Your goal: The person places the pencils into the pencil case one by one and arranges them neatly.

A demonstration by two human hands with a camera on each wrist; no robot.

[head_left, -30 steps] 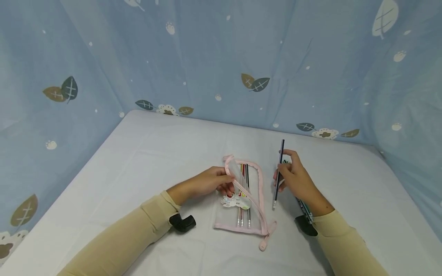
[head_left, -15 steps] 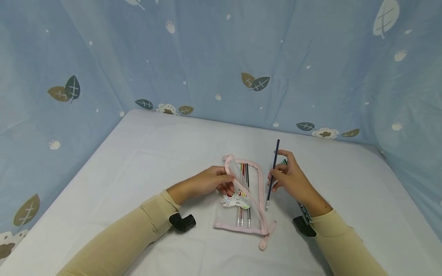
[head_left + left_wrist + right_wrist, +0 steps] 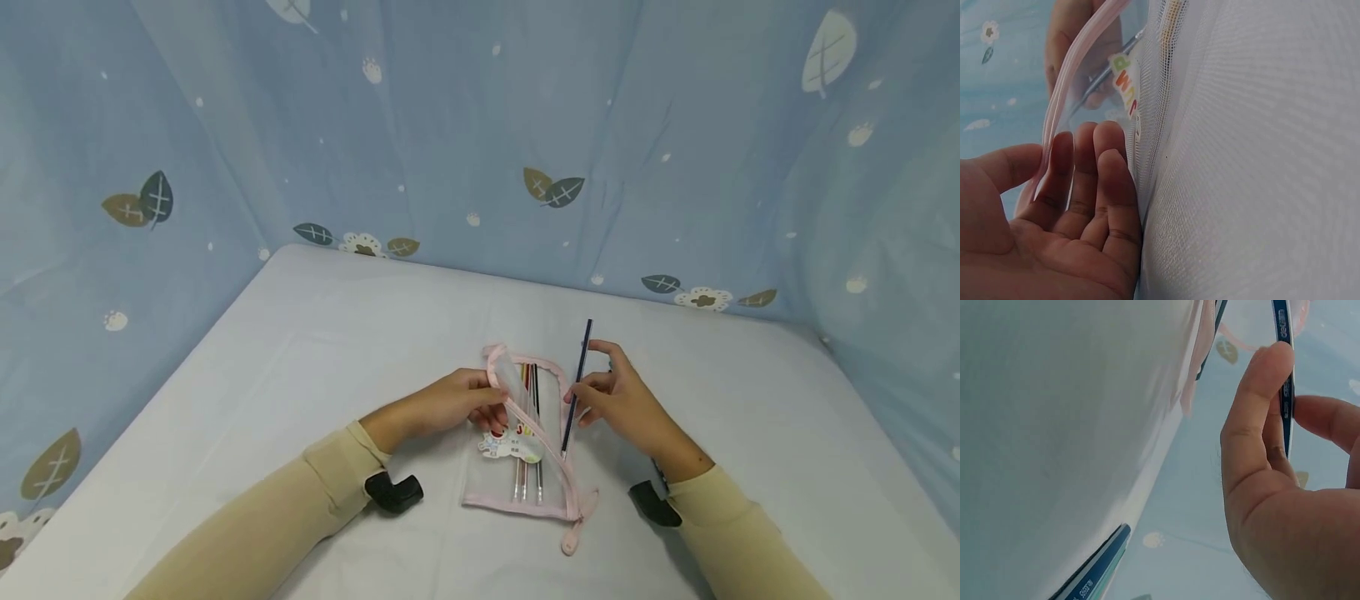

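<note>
My left hand (image 3: 450,404) pinches the pink edge of a see-through mesh pencil case (image 3: 480,487), lifting its front side away. A cartoon sticker (image 3: 513,446) decorates that front. Several pencils (image 3: 537,387) lie inside, seen through the mesh. My right hand (image 3: 622,404) pinches a dark blue pencil (image 3: 582,358), tilted, between thumb and fingers. The pencil's pale lower end is at the case's raised pink edge; whether it is inside the opening I cannot tell. In the right wrist view, printing shows on the held pencil (image 3: 1283,325).
Loose pencils (image 3: 1094,572) lie on the table by the right wrist, mostly hidden by the forearm in the head view. A pink zip pull (image 3: 571,540) hangs off the case's near corner. Patterned blue curtains (image 3: 450,125) border the white table (image 3: 360,333).
My right hand has moved left with the pencil, from beside the case to its raised edge. The left hand keeps its hold on the edge. The view has shifted slightly.
</note>
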